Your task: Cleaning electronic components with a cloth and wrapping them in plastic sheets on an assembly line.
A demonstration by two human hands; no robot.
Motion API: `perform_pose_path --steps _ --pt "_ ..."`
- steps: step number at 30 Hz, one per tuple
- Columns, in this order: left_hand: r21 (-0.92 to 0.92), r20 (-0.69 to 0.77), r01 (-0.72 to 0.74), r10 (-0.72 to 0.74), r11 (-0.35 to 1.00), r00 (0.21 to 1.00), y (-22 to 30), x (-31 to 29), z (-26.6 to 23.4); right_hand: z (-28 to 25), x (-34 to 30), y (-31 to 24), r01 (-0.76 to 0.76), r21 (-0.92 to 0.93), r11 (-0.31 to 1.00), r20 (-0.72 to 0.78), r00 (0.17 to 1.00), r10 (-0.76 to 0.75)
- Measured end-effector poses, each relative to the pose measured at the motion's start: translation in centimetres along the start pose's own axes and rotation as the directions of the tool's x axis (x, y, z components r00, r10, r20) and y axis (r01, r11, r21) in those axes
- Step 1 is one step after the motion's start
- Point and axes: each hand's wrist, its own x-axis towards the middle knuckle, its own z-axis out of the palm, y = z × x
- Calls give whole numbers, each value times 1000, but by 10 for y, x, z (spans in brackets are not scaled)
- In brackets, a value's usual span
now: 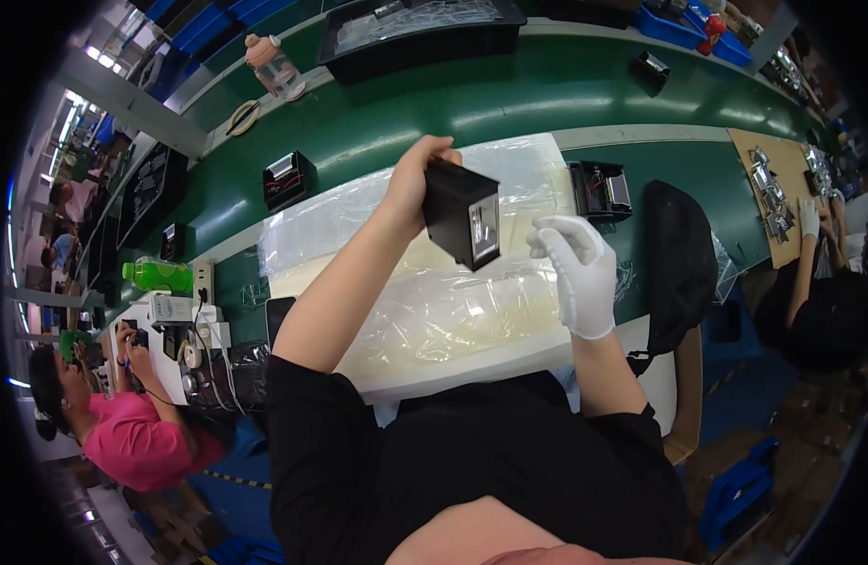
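My bare left hand is closed around a black box-shaped housing, held above the middle of the work surface. The end of the housing towards my right has a clear, shiny window in a black frame. My right hand, in a white glove, hovers just right of the housing without touching it. Its fingers are loosely bent and apart, and nothing shows between them. Beneath both hands lies a pad covered in clear plastic film. Beyond the right hand, a similar black housing with red wires rests on the green table.
More black housings stand on the green table. At the back are a long black bin and a pink-capped bottle. A black bag sits at right. Co-workers work at both sides. Cables run at left.
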Motion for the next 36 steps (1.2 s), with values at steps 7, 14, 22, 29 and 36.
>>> perform_pose_path --steps 7,14,22,29,36 --pt "-89 245 233 -205 968 947 -13 -31 2 6 -4 -2 -77 -46 996 127 988 82" --pt "-138 209 243 -211 960 955 -17 -39 4 4 -6 0 -120 -11 993 133 984 120" --pt "-109 129 183 -169 977 977 -34 -39 7 -6 0 19 -140 38 989 150 980 133" --pt "328 -33 -359 390 874 920 -18 -13 16 0 -4 35 128 -243 962 93 990 -108" --pt "879 329 -461 855 -122 400 6 38 -24 -12 -25 50 516 -515 684 612 781 -129"
